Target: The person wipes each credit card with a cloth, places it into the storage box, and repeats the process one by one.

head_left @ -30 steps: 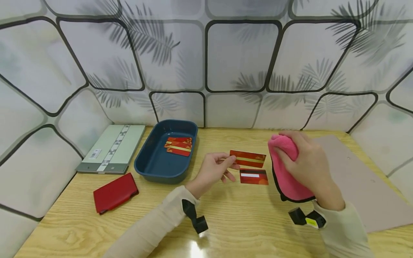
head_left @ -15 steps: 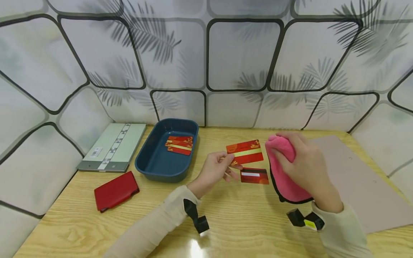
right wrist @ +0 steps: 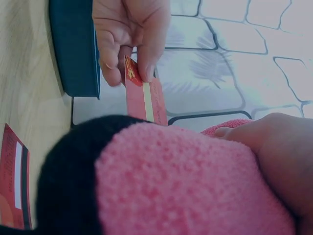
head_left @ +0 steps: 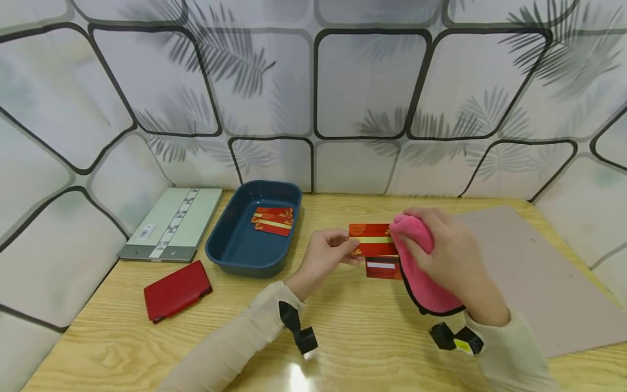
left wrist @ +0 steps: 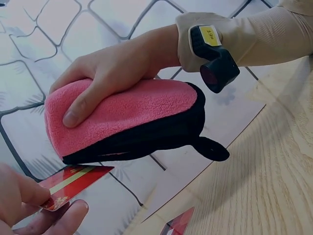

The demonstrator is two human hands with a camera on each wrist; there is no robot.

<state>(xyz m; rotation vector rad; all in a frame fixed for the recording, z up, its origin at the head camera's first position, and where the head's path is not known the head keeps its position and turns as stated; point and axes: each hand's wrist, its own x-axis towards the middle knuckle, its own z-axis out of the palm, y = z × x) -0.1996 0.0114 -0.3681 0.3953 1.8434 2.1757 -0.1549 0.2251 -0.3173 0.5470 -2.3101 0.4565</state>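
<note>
My left hand (head_left: 323, 258) pinches a red card with a gold stripe (head_left: 369, 239) by its left end, above the table. With my right hand (head_left: 453, 256) I grip a folded pink cloth (head_left: 421, 272) with black edging, thumb on top. The cloth covers the right end of the held card; in the left wrist view the card (left wrist: 80, 182) reaches to the cloth's lower black edge. A second red card with a white strip (head_left: 383, 267) lies on the table below, partly hidden by the cloth. The right wrist view shows the held card (right wrist: 146, 100) passing behind the cloth.
A blue tray (head_left: 227, 251) with several red cards (head_left: 272, 223) in it stands left of my left hand. Further left are a pale green notebook (head_left: 168, 228) and a red wallet-like case (head_left: 177, 292). A flat greyish-pink board (head_left: 553, 283) lies at the right.
My right hand has moved left with the pink cloth onto the card's right end. The card in my left hand first tilted upward, then came level and turned its face more toward me.
</note>
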